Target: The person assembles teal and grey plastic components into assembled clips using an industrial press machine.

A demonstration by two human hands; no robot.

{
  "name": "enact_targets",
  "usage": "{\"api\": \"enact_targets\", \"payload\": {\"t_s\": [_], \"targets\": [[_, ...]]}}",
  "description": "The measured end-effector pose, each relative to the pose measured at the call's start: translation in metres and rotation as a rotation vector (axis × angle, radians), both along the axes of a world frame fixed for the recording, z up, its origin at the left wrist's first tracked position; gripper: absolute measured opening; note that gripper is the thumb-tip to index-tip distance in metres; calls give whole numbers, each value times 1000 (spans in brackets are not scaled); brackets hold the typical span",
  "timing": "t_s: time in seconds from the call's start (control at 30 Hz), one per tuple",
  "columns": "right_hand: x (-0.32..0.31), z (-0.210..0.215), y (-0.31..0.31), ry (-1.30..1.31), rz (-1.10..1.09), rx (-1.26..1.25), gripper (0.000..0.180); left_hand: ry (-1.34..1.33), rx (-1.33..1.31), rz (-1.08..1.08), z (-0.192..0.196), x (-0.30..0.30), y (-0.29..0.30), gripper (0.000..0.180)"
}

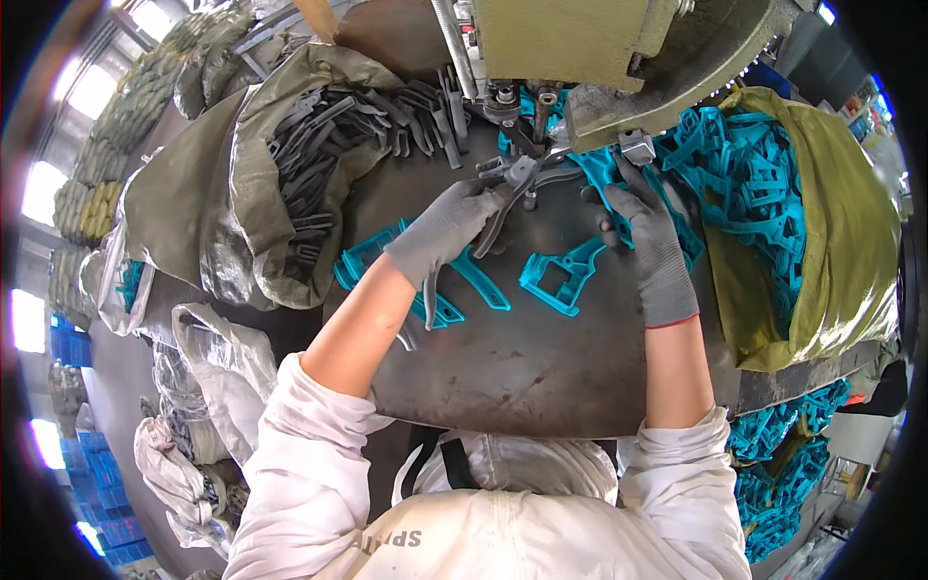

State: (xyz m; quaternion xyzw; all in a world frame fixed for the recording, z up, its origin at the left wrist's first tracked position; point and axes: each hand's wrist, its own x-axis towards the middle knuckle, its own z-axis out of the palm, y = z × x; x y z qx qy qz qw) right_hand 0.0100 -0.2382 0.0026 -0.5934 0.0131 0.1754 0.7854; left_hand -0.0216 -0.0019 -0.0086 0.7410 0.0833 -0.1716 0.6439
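Both my hands wear grey knit gloves and are raised at the machine's tooling. My left hand (447,230) closes its fingers on a dark grey plastic lever (522,178), which sits just below the metal fittings. On the other side, my right hand (643,220) grips a teal plastic frame part (601,172) close to the machine; some of its fingers are hidden behind the part. Between the hands, one loose teal frame part (563,278) lies on the dark metal tabletop (503,372). More teal parts (480,280) lie beside and under my left wrist.
Overhead at the back stands a machine with a green-painted body (561,39) and a curved guard (691,72). A sack of dark grey levers (329,145) slumps open at left. At right, an olive sack (841,232) spills teal parts (749,184); more teal parts (783,474) sit below the table edge.
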Motion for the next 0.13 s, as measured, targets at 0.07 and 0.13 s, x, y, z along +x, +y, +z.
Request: {"api": "enact_targets", "payload": {"t_s": [0.07, 0.13], "targets": [[-1, -10, 4, 13, -17, -24, 42, -86, 162, -76, -3, 11, 1, 36], [2, -18, 7, 27, -31, -47, 45, -27, 124, -64, -3, 13, 1, 37]]}}
